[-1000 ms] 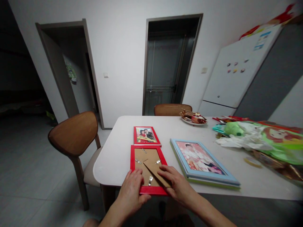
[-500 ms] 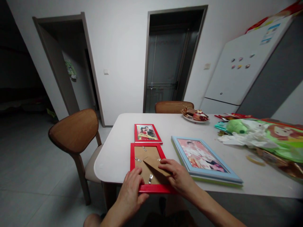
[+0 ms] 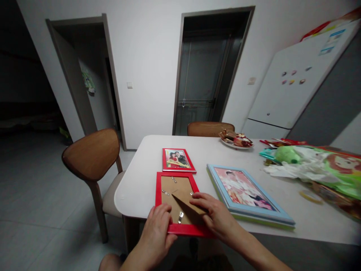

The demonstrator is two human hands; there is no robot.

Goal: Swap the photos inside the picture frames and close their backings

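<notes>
A red picture frame (image 3: 158, 192) lies face down at the table's near edge, its brown backing board and several metal clips showing. A brown stand flap (image 3: 187, 200) is tilted up from the backing. My left hand (image 3: 158, 226) is closed round the frame's lower left corner, thumb at the near edge and fingers on top. At the lower right, my right hand (image 3: 216, 216) has its fingers closed over the flap; its thumb is partly hidden. Just beyond lies a second red picture frame (image 3: 177, 160), photo side up. Right of my hands is a stack of larger frames, a light blue one (image 3: 222, 188) on top.
The white table (image 3: 134, 180) also carries a plate (image 3: 235, 145) of wrapped items, a green printed bag (image 3: 335, 169), crumpled white tissue (image 3: 299, 169) and a tape roll (image 3: 310, 196). Wooden chairs stand at the left (image 3: 93, 154) and far side (image 3: 210, 128).
The whole view has shifted slightly, so things appear a little farther right. Both hands keep the same hold on the red frame and its flap.
</notes>
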